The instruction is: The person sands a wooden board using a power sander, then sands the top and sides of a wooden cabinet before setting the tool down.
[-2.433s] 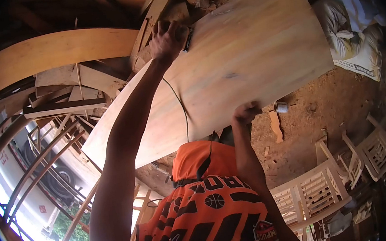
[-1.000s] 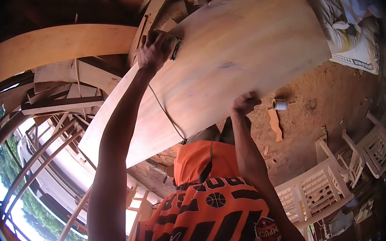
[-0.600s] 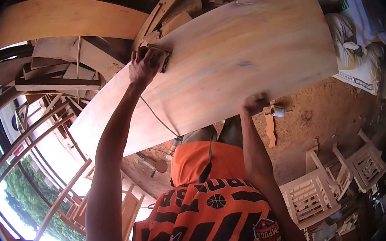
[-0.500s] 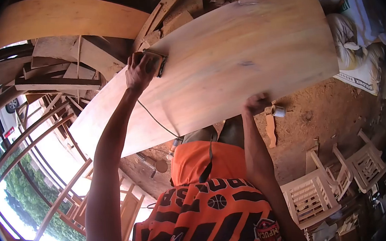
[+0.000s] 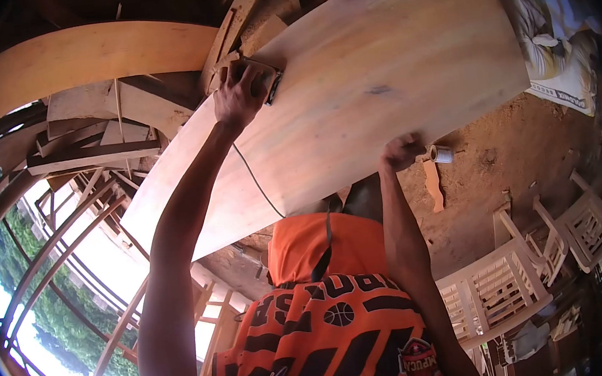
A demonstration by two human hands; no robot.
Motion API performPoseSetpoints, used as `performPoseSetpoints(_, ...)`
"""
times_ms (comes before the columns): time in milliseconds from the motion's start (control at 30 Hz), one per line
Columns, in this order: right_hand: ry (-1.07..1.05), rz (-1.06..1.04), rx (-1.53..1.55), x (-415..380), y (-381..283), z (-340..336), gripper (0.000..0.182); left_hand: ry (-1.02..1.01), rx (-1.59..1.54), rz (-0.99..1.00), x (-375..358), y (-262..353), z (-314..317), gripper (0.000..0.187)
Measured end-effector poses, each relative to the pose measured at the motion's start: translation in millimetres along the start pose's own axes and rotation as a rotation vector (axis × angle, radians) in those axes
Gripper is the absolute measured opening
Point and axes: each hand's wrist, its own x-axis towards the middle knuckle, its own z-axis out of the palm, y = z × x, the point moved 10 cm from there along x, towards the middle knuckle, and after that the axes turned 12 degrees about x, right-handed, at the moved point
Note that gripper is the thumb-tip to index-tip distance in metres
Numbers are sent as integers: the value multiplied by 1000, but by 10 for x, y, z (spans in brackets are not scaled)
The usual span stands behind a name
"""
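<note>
A wide, pale wooden board (image 5: 346, 58) slants across the view in front of my body. On its far left part, my left hand (image 5: 239, 99) is closed around a power sander (image 5: 272, 82), whose flat base rests against the board's face. A dark cord (image 5: 256, 182) trails from the sander over the board towards my waist. My right hand (image 5: 401, 152) has its fingers curled at the board's near edge, gripping it; the fingertips are dark and partly hidden.
Wood offcuts (image 5: 106, 153) lie piled beyond the left side, near a curved wooden panel (image 5: 96, 55). Filled sacks (image 5: 560, 72) stand at the right end. A can (image 5: 441, 153) and a wavy wooden piece (image 5: 433, 185) are on the dirt floor. Slatted wooden chairs (image 5: 495, 292) stand lower right.
My left hand has slid the sander to the right along the board. My right hand stays at the near edge. The whole view has shifted slightly.
</note>
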Motion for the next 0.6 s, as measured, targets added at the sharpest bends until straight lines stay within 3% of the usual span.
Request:
performPoseSetpoints(100, -33, -59, -124, -53, -114, 12, 60, 40, -8, 62, 253, 222, -3, 27)
performPoseSetpoints(200, 14, -87, 21, -240, -230, -142, 61, 63, 9, 116, 479, 380, 35, 28)
performPoseSetpoints(267, 90, -365, -173, -908, -947, -579, 58, 21, -33, 103, 632, 471, 90, 32)
performPoseSetpoints(300, 89, -374, -173, -908, -945, -582, 58, -16, -75, 75, 706, 504, 133, 36)
performPoseSetpoints(367, 764, -693, -1011, -1124, -1200, -756, 52, -31, -67, 75, 854, 605, 170, 36)
performPoseSetpoints(467, 1834, -1007, -2270, -1300, -1056, -98, 42, -32, -52, 89, 1059, 782, 181, 36)
performPoseSetpoints(500, 1904, -1018, -2365, -1247, -973, -4, 45, -26, -50, 105, 1114, 856, 185, 35)
performPoseSetpoints(600, 1746, -898, -2404, -996, -884, 36, 56, -52, -50, 175, 1279, 1062, 321, 34)
